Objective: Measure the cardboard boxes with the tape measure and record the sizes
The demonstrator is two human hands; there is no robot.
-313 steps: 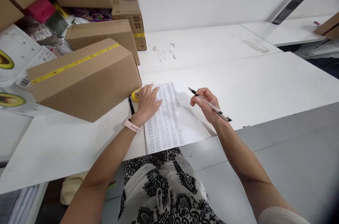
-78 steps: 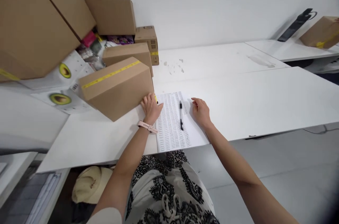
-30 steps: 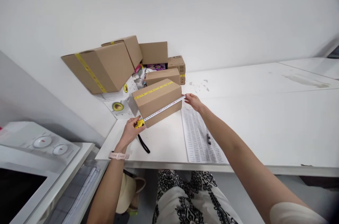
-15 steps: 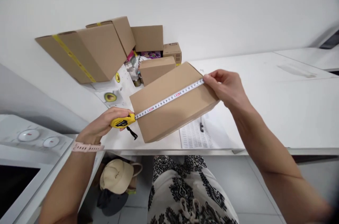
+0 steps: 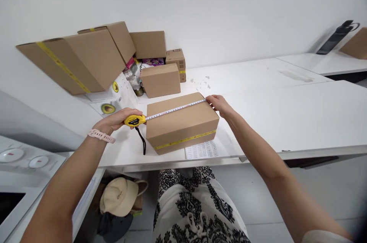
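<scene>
A yellow tape measure (image 5: 134,120) is gripped in my left hand (image 5: 120,118), just off the left end of a brown cardboard box (image 5: 183,120). Its white blade runs lengthwise across the top of the box. At the far right edge of the box, my right hand (image 5: 218,104) pinches the blade's end. The box rests on the white table, with yellow tape along its near side. A black wrist strap hangs from the tape measure. Under the box's near right side lies a printed sheet (image 5: 202,150), partly covered.
Behind stand a closed carton (image 5: 161,80), a smaller box (image 5: 176,63) and large taped cartons (image 5: 94,57). Avocado-printed boxes (image 5: 108,108) are at left. A white appliance (image 5: 25,166) is beside my left arm. A dark bottle (image 5: 334,39) stands far right. A beige cap (image 5: 119,197) lies below.
The box has come down from a tilted, raised position to the table, with its taped side now showing. Both hands moved with it, still holding the tape measure and blade end.
</scene>
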